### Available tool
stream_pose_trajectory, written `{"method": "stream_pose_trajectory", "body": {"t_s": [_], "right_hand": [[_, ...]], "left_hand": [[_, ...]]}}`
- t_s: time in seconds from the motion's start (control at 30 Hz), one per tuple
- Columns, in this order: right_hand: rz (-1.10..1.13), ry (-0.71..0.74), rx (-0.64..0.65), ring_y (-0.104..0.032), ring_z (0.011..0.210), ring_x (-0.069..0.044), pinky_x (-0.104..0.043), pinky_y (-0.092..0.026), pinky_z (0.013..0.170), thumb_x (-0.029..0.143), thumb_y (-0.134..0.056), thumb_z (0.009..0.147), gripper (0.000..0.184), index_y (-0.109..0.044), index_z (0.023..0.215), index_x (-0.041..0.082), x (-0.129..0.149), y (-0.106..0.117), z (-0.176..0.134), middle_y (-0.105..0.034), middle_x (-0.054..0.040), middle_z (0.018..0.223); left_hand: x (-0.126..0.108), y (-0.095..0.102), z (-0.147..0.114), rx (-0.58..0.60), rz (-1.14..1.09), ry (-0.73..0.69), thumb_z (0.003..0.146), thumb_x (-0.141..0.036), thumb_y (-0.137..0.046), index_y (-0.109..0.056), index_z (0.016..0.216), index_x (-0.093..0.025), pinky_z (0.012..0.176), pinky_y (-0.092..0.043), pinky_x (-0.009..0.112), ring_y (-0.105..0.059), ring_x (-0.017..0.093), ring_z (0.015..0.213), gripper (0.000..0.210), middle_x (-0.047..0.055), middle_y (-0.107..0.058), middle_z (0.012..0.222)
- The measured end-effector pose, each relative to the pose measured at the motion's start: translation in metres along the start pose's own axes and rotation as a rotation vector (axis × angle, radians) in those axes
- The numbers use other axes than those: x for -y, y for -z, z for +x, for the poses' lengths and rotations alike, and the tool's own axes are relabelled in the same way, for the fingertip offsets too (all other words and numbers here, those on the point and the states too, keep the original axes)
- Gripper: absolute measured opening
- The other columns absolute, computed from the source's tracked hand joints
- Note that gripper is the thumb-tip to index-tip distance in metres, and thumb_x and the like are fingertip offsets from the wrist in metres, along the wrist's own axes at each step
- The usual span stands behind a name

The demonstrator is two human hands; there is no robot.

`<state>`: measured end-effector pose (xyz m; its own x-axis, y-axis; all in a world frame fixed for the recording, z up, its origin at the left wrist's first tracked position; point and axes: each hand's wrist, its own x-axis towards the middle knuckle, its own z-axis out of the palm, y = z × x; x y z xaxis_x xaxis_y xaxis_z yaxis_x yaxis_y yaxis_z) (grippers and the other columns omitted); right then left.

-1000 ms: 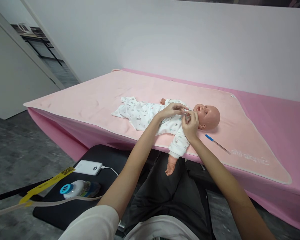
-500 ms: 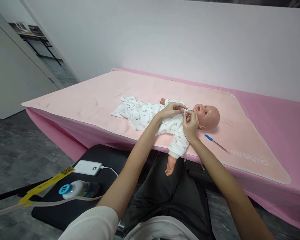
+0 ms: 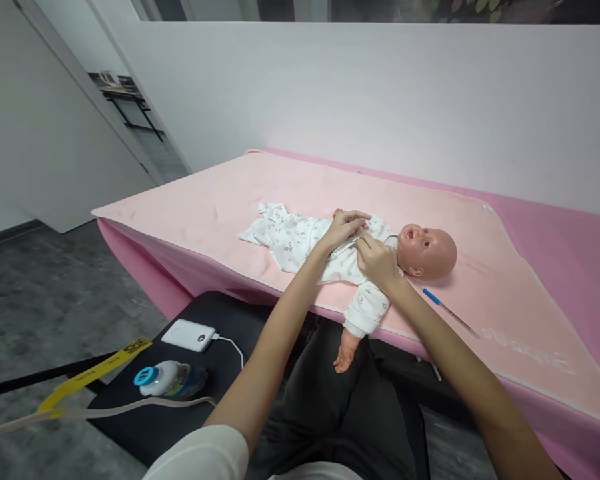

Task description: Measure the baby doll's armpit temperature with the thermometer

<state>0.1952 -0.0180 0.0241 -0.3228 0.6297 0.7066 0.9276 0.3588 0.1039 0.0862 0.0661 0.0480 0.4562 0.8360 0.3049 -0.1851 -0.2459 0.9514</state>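
Both hands (image 3: 363, 240) pinching doll's romper (image 3: 305, 241), near blanket edge (image 3: 260, 293)

My left hand (image 3: 344, 227) and right hand (image 3: 377, 260) meet on the chest of the doll (image 3: 350, 250), fingers pinching the white suit (image 3: 300, 240). The doll lies on its back on the pink blanket (image 3: 220, 200), its near arm hanging over the edge. Just right of the doll's head lies a blue-tipped pen (image 3: 447, 310). Below and left of the doll, a white power bank (image 3: 189, 335) and a bottle (image 3: 167, 379) sit on a black stool (image 3: 145, 420).
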Motion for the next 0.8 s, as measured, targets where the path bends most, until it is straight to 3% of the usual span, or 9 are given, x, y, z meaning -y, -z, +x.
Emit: {"method": "stream_pose_trajectory", "body": {"t_s": [0.1,0.23,0.33,0.47,0.6,0.7,0.8], "right_hand": [[0.038,0.034,-0.030,-0.049,0.062,-0.015,-0.028,-0.023,0.051,0.013,-0.045,0.077,0.015,-0.060,0.078,0.016,0.003,-0.003,0.010,-0.060,-0.0046,0.068],[0.144,0.120,-0.104,-0.050,0.063,-0.015,-0.027,-0.027,0.054,0.014,-0.046,0.076,0.016,-0.061,0.082,0.017,0.005,-0.005,0.013,-0.060,-0.0028,0.065],[0.196,0.159,-0.166,-0.051,0.065,-0.015,-0.027,-0.030,0.055,0.011,-0.046,0.073,0.019,-0.061,0.084,0.017,0.003,-0.005,0.010,-0.061,-0.0024,0.067],[0.277,0.211,-0.277,-0.053,0.071,-0.017,-0.028,-0.037,0.061,0.008,-0.046,0.075,0.022,-0.061,0.088,0.018,-0.002,-0.007,0.006,-0.065,-0.0040,0.075],[0.361,0.229,-0.367,-0.056,0.079,-0.018,-0.035,-0.043,0.076,0.008,-0.047,0.078,0.023,-0.059,0.093,0.020,-0.004,-0.012,0.004,-0.066,-0.0046,0.082],[0.434,0.212,-0.353,-0.058,0.084,-0.018,-0.041,-0.043,0.089,0.009,-0.043,0.081,0.022,-0.058,0.092,0.021,-0.004,-0.015,0.003,-0.065,-0.0041,0.083],[0.484,0.130,-0.331,-0.059,0.081,-0.017,-0.038,-0.047,0.086,0.009,-0.041,0.081,0.022,-0.057,0.090,0.021,-0.004,-0.014,0.001,-0.064,-0.0039,0.082]], "left_hand": [[0.002,0.006,-0.002,-0.141,-0.010,-0.016,0.071,-0.023,-0.057,-0.064,0.082,-0.011,0.042,-0.024,0.018,-0.034,0.002,0.041,0.017,-0.003,-0.054,0.057],[0.001,0.013,-0.016,-0.300,-0.009,-0.068,0.072,-0.027,-0.056,-0.063,0.083,-0.012,0.041,-0.021,0.018,-0.031,0.002,0.039,0.019,-0.005,-0.049,0.053],[-0.001,0.013,-0.032,-0.291,0.076,-0.096,0.075,-0.028,-0.055,-0.064,0.082,-0.012,0.046,-0.029,0.018,-0.037,0.004,0.044,0.020,-0.004,-0.050,0.055],[-0.002,0.007,-0.051,-0.235,0.401,-0.176,0.079,-0.030,-0.052,-0.064,0.071,-0.013,0.062,-0.039,0.022,-0.052,0.010,0.063,0.022,0.002,-0.060,0.067],[0.001,0.002,-0.065,-0.316,0.683,-0.275,0.085,-0.033,-0.044,-0.058,0.060,-0.015,0.064,-0.039,0.026,-0.048,0.011,0.061,0.033,0.002,-0.055,0.060],[0.004,0.000,-0.073,-0.337,0.777,-0.321,0.086,-0.031,-0.043,-0.060,0.067,-0.017,0.067,-0.040,0.027,-0.049,0.013,0.065,0.029,0.003,-0.056,0.063],[0.005,0.000,-0.079,-0.293,0.818,-0.338,0.084,-0.028,-0.045,-0.064,0.083,-0.017,0.069,-0.041,0.027,-0.051,0.014,0.070,0.022,0.003,-0.057,0.071]]}}
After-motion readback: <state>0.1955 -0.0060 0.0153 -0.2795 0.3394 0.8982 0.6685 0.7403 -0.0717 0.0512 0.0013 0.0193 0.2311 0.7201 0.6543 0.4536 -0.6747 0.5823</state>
